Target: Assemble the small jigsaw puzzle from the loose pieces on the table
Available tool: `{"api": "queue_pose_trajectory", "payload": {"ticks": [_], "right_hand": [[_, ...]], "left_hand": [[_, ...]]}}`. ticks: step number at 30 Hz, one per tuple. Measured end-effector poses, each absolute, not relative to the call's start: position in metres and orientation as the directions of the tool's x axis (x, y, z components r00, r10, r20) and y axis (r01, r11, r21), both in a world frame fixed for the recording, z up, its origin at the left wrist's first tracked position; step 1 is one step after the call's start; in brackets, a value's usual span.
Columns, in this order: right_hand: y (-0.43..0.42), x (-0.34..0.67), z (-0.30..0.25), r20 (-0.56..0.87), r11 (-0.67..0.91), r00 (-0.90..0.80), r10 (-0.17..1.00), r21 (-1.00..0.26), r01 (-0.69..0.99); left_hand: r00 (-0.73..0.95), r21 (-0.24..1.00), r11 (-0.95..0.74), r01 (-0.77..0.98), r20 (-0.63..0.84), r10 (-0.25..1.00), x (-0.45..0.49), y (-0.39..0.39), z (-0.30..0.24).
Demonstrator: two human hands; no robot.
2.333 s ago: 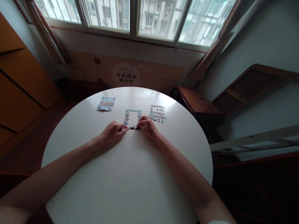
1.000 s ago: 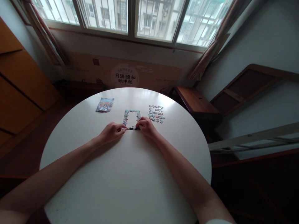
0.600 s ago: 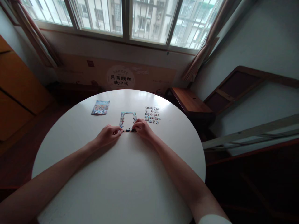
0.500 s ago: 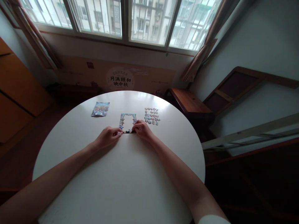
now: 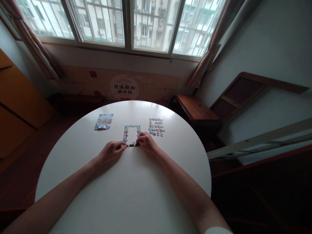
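A rectangular border of joined jigsaw puzzle pieces [image 5: 125, 133] lies flat on the white round table [image 5: 117, 195], with bare tabletop inside it. My left hand [image 5: 113, 150] is closed, thumb and fingertips pinching the border's near left corner. At the near right corner, my right hand [image 5: 147, 142] has its curled fingers on the border and hides part of that side. Loose jigsaw pieces [image 5: 156, 126] are laid out in rows beyond my right hand. Their small pictures are too fine to make out.
A colourful printed packet [image 5: 104, 122] lies at the far left of the table. Behind the table are a printed banner [image 5: 151, 86] and barred windows. A wooden bench [image 5: 197, 107] stands beyond the right edge, and an orange cabinet [image 5: 19, 107] is on the left.
The whole view has shifted, so the table and hands appear slightly lower. Both hands stay at the border's near corners, and the loose pieces keep their layout.
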State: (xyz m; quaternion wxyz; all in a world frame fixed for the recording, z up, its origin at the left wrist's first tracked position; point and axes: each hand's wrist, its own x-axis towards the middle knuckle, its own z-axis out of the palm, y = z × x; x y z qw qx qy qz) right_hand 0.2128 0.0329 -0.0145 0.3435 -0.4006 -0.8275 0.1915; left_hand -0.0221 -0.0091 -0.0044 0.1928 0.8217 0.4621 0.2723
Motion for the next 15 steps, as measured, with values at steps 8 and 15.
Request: {"api": "queue_pose_trajectory", "payload": {"ticks": [8, 15], "right_hand": [[0.0337, 0.2128, -0.0191, 0.416, 0.616, -0.456, 0.787, -0.569, 0.545], [0.0319, 0.2118, -0.0147, 0.396, 0.604, -0.458, 0.796, -0.564, 0.563]], "left_hand": [[0.396, 0.533, -0.490, 0.690, 0.289, 0.872, -0.0237, -0.0086, -0.0057], [0.396, 0.548, -0.494, 0.675, 0.296, 0.869, -0.0250, -0.0072, -0.0097]]}}
